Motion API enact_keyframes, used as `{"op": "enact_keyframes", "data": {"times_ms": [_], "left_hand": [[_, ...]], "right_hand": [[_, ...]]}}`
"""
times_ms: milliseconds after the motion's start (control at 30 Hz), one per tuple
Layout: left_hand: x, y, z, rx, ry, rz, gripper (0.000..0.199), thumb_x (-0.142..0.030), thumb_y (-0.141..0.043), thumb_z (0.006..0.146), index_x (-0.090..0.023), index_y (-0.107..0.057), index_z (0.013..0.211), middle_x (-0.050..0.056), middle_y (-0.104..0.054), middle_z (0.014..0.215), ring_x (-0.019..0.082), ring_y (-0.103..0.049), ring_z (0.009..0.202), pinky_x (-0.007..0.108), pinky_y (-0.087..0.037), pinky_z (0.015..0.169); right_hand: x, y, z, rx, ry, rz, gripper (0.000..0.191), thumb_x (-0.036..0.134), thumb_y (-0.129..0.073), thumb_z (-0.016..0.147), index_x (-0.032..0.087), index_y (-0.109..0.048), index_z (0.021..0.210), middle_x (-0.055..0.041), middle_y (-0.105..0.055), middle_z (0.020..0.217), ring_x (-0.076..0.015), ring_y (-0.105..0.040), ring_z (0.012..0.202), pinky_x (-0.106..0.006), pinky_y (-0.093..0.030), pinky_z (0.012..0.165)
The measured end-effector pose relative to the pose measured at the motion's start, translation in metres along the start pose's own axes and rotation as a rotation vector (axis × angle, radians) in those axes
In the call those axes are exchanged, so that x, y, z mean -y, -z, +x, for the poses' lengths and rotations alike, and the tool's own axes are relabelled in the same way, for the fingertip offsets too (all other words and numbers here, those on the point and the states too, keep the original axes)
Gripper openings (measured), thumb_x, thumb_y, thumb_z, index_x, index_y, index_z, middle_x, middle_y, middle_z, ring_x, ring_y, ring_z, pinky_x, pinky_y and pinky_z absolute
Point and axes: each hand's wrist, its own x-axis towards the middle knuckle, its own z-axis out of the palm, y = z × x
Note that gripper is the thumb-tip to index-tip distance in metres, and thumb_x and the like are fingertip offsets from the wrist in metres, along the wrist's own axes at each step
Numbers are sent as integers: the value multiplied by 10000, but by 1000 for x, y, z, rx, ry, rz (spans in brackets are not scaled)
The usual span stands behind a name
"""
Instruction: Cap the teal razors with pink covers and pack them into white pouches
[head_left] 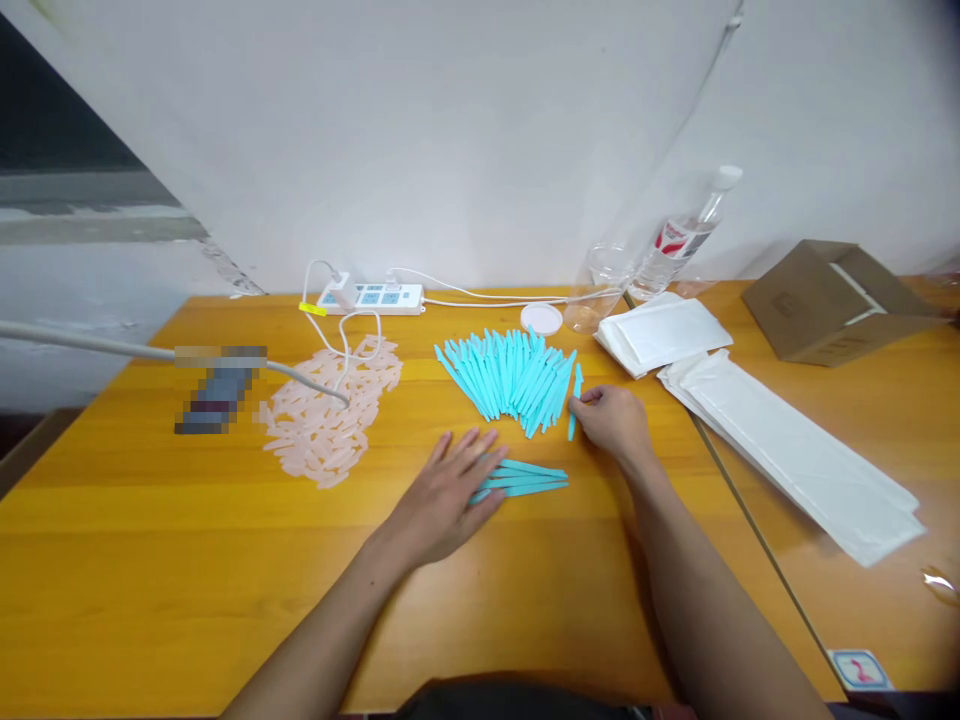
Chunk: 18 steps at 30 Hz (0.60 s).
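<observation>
My right hand (616,420) pinches one slim turquoise plastic stick (578,378) between thumb and fingers, at the right end of a fanned row. That row of turquoise sticks (506,375) lies side by side on the table, with narrow, pointed ends at the back. My left hand (454,492) rests flat with fingers spread over several more turquoise sticks (529,478) in front of the row. Their left ends are hidden under the fingers; the right ends stick out. Left of the hands lies a loose spread of pale pink small plastic pieces (322,420).
A power strip (371,298) with white cables stands by the wall. Behind the row are a white round lid (541,319), a clear container (596,290) and a bottle (679,240). White packets (787,440) and a cardboard box (825,305) lie right; a blurred phone-like object (217,392) lies left.
</observation>
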Motion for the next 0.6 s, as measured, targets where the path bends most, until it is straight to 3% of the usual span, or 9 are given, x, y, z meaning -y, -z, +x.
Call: {"op": "enact_keyframes", "data": {"times_ms": [67, 167, 300, 367, 433, 500, 600], "left_hand": [[16, 15, -6, -107, 99, -6, 519, -412, -473, 1031, -293, -409, 1532, 83, -404, 1605, 269, -326, 1509, 545, -216, 1247], [50, 41, -18, -295, 276, 42, 443, -398, -498, 1014, -250, -548, 1429, 99, -537, 1501, 268, -464, 1418, 489, -333, 1202], [92, 67, -25, -446, 445, 203, 339, -382, -526, 982, -212, -711, 1209, 101, -695, 1213, 263, -644, 1141, 398, -491, 1023], [104, 71, -16, -418, 482, 282, 323, -377, -522, 978, -211, -747, 1140, 92, -704, 1129, 261, -654, 1064, 378, -504, 958], [109, 70, 0, -360, 507, 371, 327, -374, -508, 983, -214, -763, 1109, 91, -700, 1079, 263, -645, 1017, 381, -500, 929], [110, 67, 18, -283, 532, 475, 314, -370, -509, 980, -228, -773, 1072, 93, -692, 1065, 275, -626, 1005, 395, -494, 913], [106, 62, 38, -162, 555, 572, 291, -351, -511, 975, -238, -777, 1011, 97, -692, 1096, 295, -606, 1050, 394, -486, 908]], "right_hand": [[-6, 5, 3, 19, -11, -11, 241, 404, -619, 768, 204, -744, 721, -110, -747, 754, -264, -664, 714, -321, -390, 595], [-20, 15, 5, 71, -53, 25, 214, 393, -647, 734, 210, -729, 659, -77, -712, 658, -241, -638, 648, -316, -376, 562], [-33, 33, -4, 31, -89, 387, 270, 451, -688, 736, 185, -718, 771, -65, -717, 693, -198, -619, 606, -306, -432, 562], [-29, 42, -12, 127, -8, 637, 356, 510, -700, 752, 182, -708, 890, -68, -732, 767, -191, -637, 652, -302, -476, 604], [-18, 46, -21, 305, 101, 743, 423, 556, -695, 779, 176, -706, 964, -59, -719, 786, -173, -623, 666, -290, -481, 622], [-3, 45, -28, 462, 210, 693, 438, 572, -666, 821, 168, -722, 979, -43, -691, 781, -146, -574, 647, -270, -446, 604], [14, 34, -34, 571, 343, 579, 420, 556, -598, 882, 166, -741, 949, -28, -667, 790, -142, -541, 675, -262, -413, 612]]}}
